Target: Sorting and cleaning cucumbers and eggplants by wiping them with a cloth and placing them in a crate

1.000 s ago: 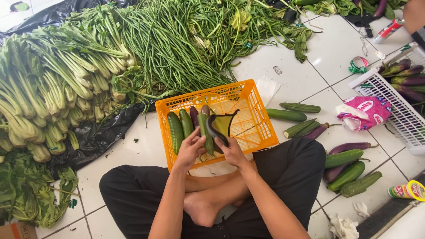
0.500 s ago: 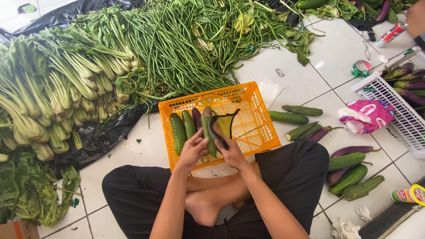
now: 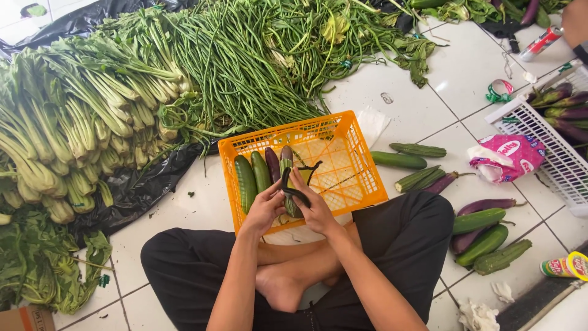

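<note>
I sit cross-legged on a tiled floor behind an orange plastic basket (image 3: 358, 159). Two dark green cucumbers (image 3: 246, 175) and a purple eggplant (image 3: 272, 164) lie side by side in its left half. My left hand (image 3: 264, 209) and my right hand (image 3: 316, 209) meet at the basket's near rim. Together they grip the near end of a green vegetable (image 3: 286, 160) lying next to the eggplant. A thin black band (image 3: 298, 194) runs between my fingers and over that vegetable. Whether the band is looped around it I cannot tell.
Piles of leafy greens (image 3: 67, 135) and long beans (image 3: 257, 55) lie on black plastic ahead. Loose cucumbers (image 3: 399, 160) and eggplants (image 3: 487, 205) lie on the tiles at right, beside a white basket (image 3: 545, 147) of eggplants, a pink bag (image 3: 511, 156) and a small can (image 3: 560, 266).
The black band stood as a wide loop over the basket; now it is pulled down narrow between my fingers. Both hands stay at the basket's near rim.
</note>
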